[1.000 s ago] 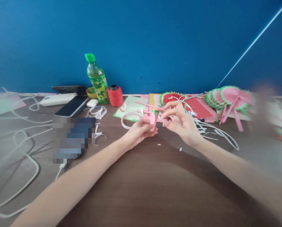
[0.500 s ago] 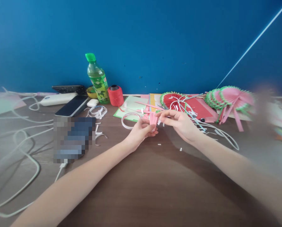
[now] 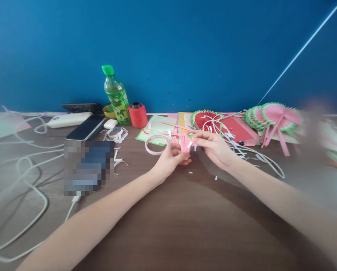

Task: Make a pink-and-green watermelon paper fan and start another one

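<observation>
The lower end of the pleated paper [image 3: 184, 141] is hidden by the left hand [image 3: 167, 162], its thumb and fingers clamped on it. The right hand [image 3: 217, 151] has its fingertips together near the upper right edge; their grip cannot be told. Pixelation masks a device [image 3: 90, 167]. The paper, between the hands above the desk [image 3: 171, 226], is pink and spreads upward, one white strip [image 3: 190, 144] at its right side. Also: one bottle [image 3: 116, 101], one spool [image 3: 138, 117], one red fan [image 3: 203, 122]; pink-green fans [image 3: 275, 113] overlap, obscuring their number.
</observation>
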Available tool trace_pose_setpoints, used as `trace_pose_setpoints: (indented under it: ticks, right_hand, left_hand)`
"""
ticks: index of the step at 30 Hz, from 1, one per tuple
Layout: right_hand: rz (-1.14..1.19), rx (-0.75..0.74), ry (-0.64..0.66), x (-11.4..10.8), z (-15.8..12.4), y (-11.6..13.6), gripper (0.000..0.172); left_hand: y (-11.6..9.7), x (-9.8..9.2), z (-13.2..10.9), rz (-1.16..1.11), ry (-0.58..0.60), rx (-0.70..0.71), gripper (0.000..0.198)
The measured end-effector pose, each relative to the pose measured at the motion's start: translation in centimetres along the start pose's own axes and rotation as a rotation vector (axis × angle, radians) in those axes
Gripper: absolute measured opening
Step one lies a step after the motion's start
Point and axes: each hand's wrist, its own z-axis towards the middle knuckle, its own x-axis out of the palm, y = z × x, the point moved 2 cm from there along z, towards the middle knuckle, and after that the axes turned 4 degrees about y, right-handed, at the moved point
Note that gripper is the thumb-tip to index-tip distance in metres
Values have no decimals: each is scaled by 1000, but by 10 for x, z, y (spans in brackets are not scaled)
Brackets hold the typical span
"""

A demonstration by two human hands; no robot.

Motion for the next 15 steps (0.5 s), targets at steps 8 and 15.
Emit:
trace_pose_setpoints:
  ticks: [8,15]
  right_hand:
    - [-104,-46,66,-1,-3,8,5]
    - [-182,-54,88,-3,-2,2,7]
  left_hand:
    - [-4,0,0,-11,-36,-61,21]
    - [-1,-1,1,19,5,-50,19]
